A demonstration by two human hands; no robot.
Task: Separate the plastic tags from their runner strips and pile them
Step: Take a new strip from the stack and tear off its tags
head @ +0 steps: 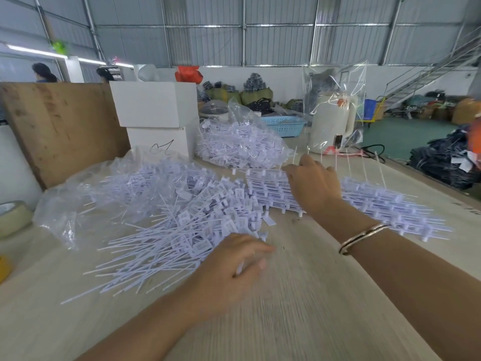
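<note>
While both hands work mid-frame | left hand [229, 267] grip curled on a few loose tags [169, 230] piled centre-left on table [299, 308] | right hand [313, 183] fingers spread, flat on runner strips [377, 201], centre-right

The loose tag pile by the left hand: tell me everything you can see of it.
The loose tag pile is a heap of white plastic tags, each a small flat rectangular head on a long thin stem. They lie crisscrossed on the pale wooden table, stems fanning toward the near left. Its far edge spills onto a crumpled clear plastic bag. The left hand rests at its near right edge, fingers curled, apparently on a tag.
</note>
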